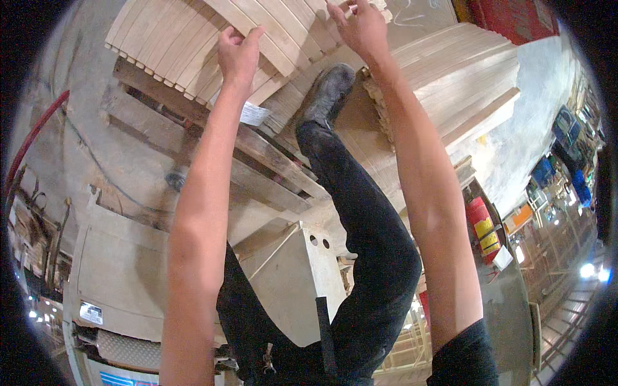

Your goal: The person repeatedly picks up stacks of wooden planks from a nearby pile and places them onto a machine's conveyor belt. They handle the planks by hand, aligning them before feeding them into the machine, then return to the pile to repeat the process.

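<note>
My left hand is curled, thumb and fingers closed at the edge of a pale wooden slat. That slat lies askew over a stack of similar slats at the upper left. To the right, my right hand reaches to the top edge of the view with its fingers pinched together. What sits between those fingertips is too small to make out. Below that hand is a second stack of slats, partly covered by my forearm. A white paper label hangs beside the left stack.
My dark shoe rests between the two stacks. Under the left stack are wooden pallet boards. A red fire extinguisher stands at the right. A red hose curves along the left, and a pale box-like cabinet is near my legs.
</note>
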The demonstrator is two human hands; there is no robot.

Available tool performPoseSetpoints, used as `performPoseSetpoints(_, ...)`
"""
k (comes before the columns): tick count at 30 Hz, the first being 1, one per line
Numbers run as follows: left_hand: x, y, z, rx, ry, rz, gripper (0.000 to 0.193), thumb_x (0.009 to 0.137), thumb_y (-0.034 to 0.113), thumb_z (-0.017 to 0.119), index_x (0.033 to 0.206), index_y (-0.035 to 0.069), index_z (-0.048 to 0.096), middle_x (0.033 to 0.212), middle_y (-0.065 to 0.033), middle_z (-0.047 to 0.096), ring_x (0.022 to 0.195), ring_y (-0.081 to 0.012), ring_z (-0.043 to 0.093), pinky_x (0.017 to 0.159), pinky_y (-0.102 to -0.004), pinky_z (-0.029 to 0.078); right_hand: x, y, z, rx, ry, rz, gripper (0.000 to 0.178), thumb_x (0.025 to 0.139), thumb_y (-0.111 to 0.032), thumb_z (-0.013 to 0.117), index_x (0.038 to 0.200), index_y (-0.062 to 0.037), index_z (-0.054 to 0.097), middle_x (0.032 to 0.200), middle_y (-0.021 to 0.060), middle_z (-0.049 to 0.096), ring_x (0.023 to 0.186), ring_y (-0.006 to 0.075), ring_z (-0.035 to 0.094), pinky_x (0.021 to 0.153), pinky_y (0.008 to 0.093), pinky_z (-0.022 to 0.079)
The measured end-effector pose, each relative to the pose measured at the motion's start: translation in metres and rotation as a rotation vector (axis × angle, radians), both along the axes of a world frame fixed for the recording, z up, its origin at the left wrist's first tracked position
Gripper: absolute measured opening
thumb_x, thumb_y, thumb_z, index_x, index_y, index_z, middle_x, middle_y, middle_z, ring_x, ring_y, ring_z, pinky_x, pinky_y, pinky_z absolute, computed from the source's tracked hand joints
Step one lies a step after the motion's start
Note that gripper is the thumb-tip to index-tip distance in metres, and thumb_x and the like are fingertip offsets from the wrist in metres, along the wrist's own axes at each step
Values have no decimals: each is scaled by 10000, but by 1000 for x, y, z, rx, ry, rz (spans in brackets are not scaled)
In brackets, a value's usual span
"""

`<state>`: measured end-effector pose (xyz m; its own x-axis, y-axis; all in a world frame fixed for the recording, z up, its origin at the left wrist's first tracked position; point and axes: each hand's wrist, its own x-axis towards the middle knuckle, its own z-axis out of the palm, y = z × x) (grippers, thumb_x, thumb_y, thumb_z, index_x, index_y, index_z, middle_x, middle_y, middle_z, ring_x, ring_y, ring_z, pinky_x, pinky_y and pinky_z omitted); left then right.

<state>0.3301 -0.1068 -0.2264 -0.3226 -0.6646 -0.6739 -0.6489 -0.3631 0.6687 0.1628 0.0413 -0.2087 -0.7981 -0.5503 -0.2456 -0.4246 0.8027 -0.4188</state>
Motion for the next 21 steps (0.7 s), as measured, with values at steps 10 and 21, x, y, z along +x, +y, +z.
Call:
performPoseSetpoints(10,11,-77,22,-192,-125,-423,630,723,421,652,1152,-26,536,1088,-196,576,1046,-301,540,897,-385,417,107,-24,7,110,-370,-144,583,733,-511,652,809,63,588,752,222,622,738,337,618,696,398,485)
performPoseSetpoints(21,2,-168,45,-378,-192,-659,704,725,410,657,1213,-71,495,1169,-279,544,1100,-352,535,949,-373,414,184,-109,-6,-262,-804,-551,431,778,-303,668,860,110,573,761,170,627,668,187,623,631,276,511)
